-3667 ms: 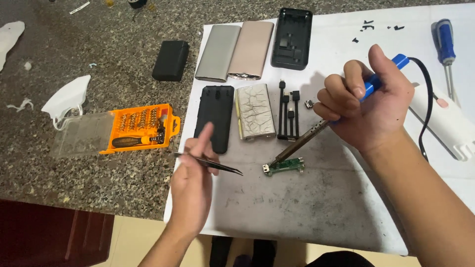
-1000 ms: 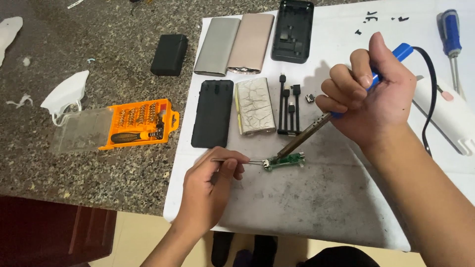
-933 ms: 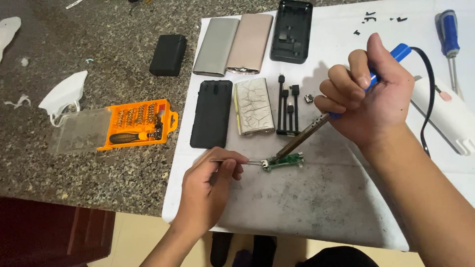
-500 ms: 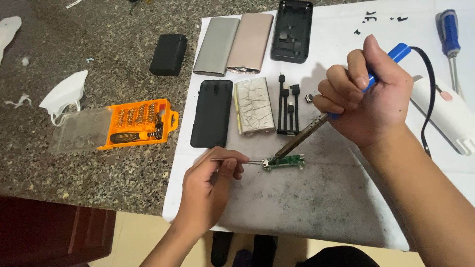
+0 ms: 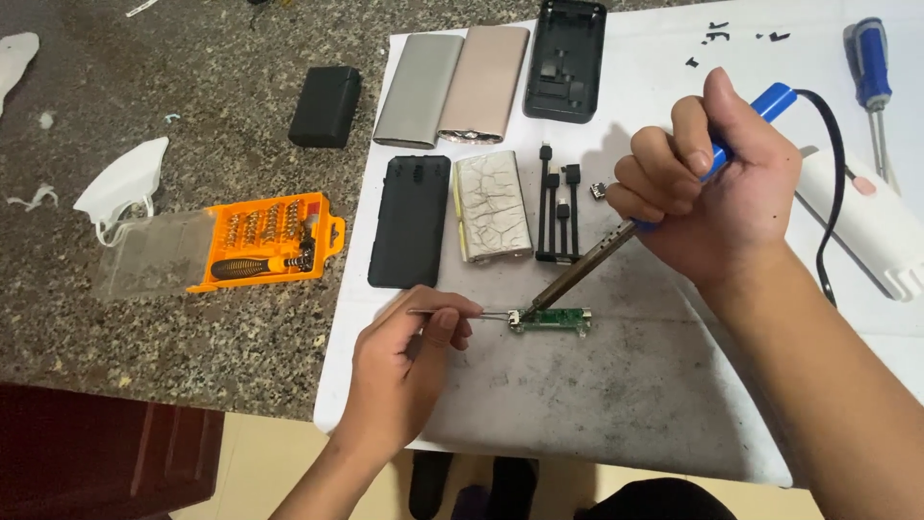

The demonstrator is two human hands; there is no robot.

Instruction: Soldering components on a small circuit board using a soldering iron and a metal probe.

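Left hand (image 5: pixel 409 371) pinching tweezers (image 5: pixel 452 313) at green board (image 5: pixel 551 322), right hand (image 5: pixel 707 188) gripping soldering iron (image 5: pixel 587 270), tip on board's left end

Left hand (image 5: pixel 409 371) reaches up from below, palm down, thumb and forefinger pinched in a fine grip. Right hand (image 5: pixel 707 197) comes in from the right, forearm slanting, fingers curled in a fist-like grip.

1. The speckled grey stone bench (image 5: pixel 144 318) looks polished.
2. The white paper sheet (image 5: pixel 597 404) is matt and smudged grey.
3. The small green circuit board (image 5: pixel 553 321) looks glossy.
4. The orange plastic bit case (image 5: pixel 265 241) has a clear lid.
5. The silver metal power-bank shell (image 5: pixel 419 89) looks smooth and satin.
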